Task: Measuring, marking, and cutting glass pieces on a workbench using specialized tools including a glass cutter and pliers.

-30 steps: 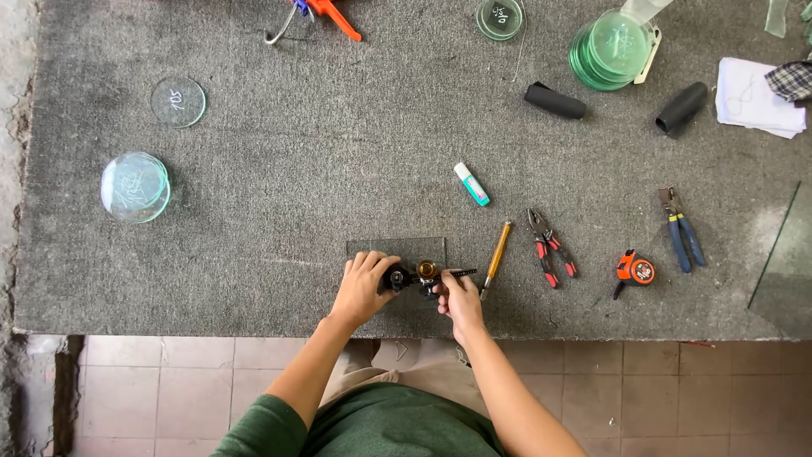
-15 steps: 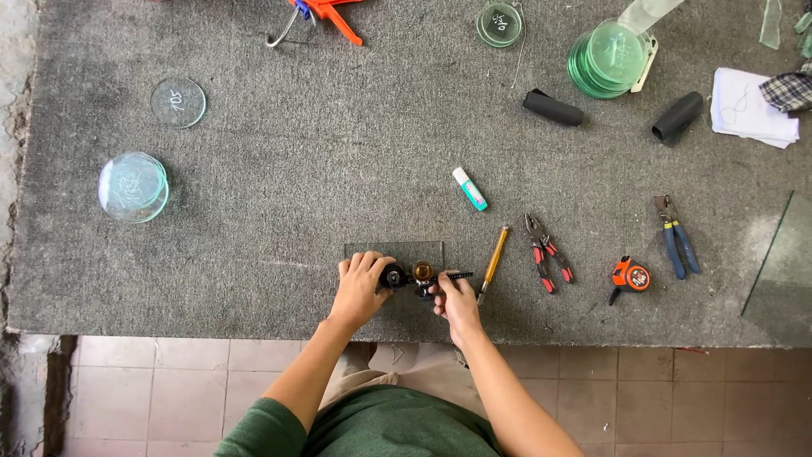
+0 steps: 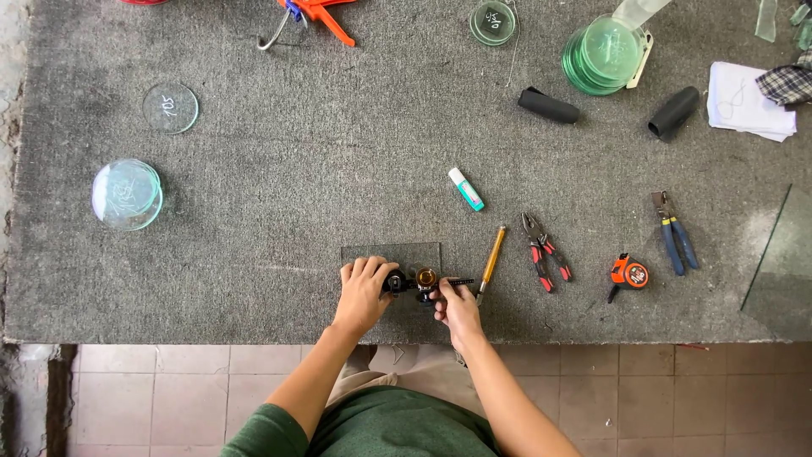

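A small square pane of clear glass (image 3: 397,254) lies flat on the grey carpeted table (image 3: 279,195) near its front edge. On the pane sits a black circle-cutting tool with a brass knob (image 3: 425,278) and a thin ruled arm. My left hand (image 3: 364,292) grips the tool's black round base on the left. My right hand (image 3: 457,305) pinches the arm and cutter end on the right. Both hands rest on the pane.
A yellow-handled glass cutter (image 3: 491,261), red pliers (image 3: 545,251), an orange tape measure (image 3: 628,273) and blue pliers (image 3: 674,233) lie to the right. A marker (image 3: 466,189), round glass discs (image 3: 127,195), green discs (image 3: 605,52), black grips (image 3: 548,106) and a large pane (image 3: 782,271) are farther off.
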